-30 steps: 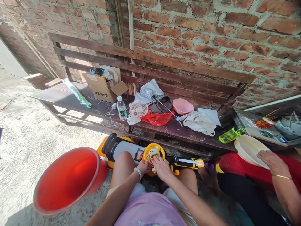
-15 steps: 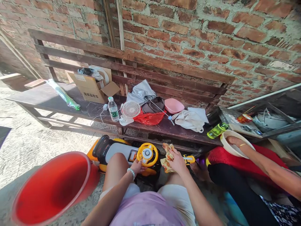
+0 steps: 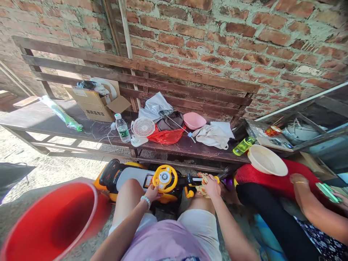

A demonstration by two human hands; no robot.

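My left hand [image 3: 153,192] is closed on the lower left rim of a yellow toy steering wheel [image 3: 174,178]. The wheel belongs to a yellow, black and grey ride-on toy car [image 3: 127,178] standing in front of my knees. My right hand [image 3: 212,186] grips a bunched, cream-coloured cloth with an orange pattern [image 3: 201,191] above my right thigh. Part of that cloth is hidden by my fingers. Just behind it lies the toy car's bar with yellow ends [image 3: 189,194].
A red bucket [image 3: 96,203] stands at left. The wooden bench [image 3: 174,149] bears a cardboard box [image 3: 94,108], water bottle [image 3: 123,128], small fan [image 3: 143,127] and pink bowl [image 3: 194,121]. At right, a co-worker's hand [image 3: 299,179] rests near a cream basin [image 3: 268,159]; their other hand holds a green object [image 3: 327,192].
My right hand has moved the patterned cloth slightly right and lower. The co-worker's hand has left the basin, and a green object has appeared in their other hand. The view has shifted slightly.
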